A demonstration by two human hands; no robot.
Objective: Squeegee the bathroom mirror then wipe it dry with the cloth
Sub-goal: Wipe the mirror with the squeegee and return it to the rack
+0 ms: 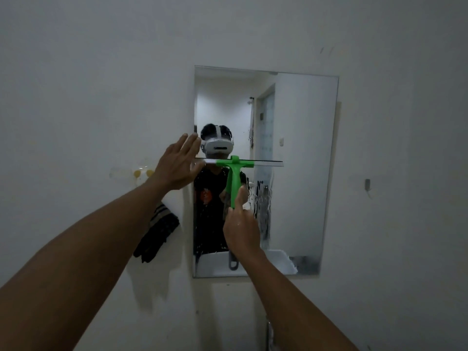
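A frameless mirror (298,153) hangs on a pale wall (101,84), and a green squeegee (235,173) lies against its glass about halfway up, the blade level and reaching from the mirror's left edge to past its middle. The right hand (241,229) has its fingers wrapped around the lower end of the squeegee's handle, thumb running up the handle's side. The left hand (177,165) is flat and open with the fingers straight and close together, lying over the mirror's left edge and covering the left tip of the blade. Below the blade the glass is streaked with drops and wet smears, thickest just right of the handle; above it the glass looks clearer. A dark striped cloth (158,234) hangs on the wall just left of the mirror, partly hidden by the left forearm. Higher on that side sits a small clear hook strip (138,173) with yellow dots. A small dark wall hook (367,184) is well to the mirror's right.
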